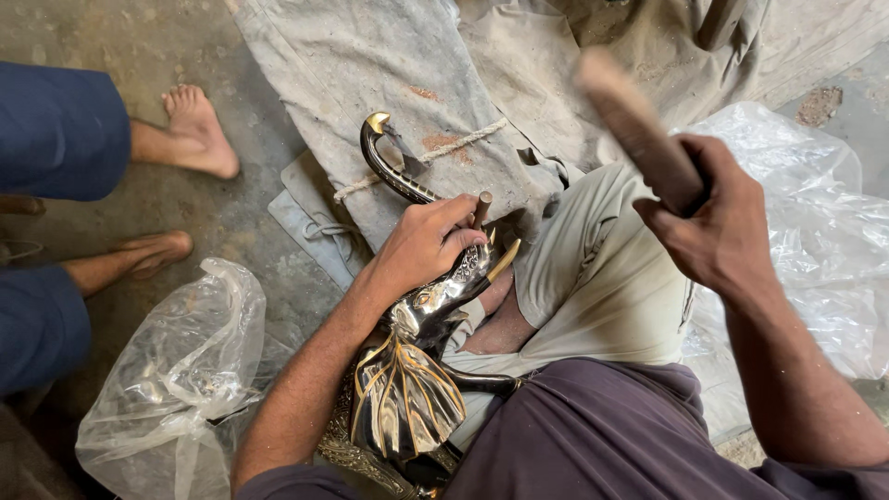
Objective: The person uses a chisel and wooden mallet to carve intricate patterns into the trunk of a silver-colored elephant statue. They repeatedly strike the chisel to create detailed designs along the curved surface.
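A grey cloth (370, 65) covers the floor above the elephant (417, 361), a dark metal figure with gold trim that lies in the person's lap, trunk curling up over the cloth. A clear bag (176, 370) sits crumpled left of the elephant; a larger plastic sheet (824, 231) lies to its right. Another person's bare feet (190, 130) rest well left of the elephant. The right hand (718, 227), raised right of the elephant, grips a wooden mallet (634, 125). The left hand (421, 245) is closed on the elephant's head, holding a short punch (482, 207) upright against it.
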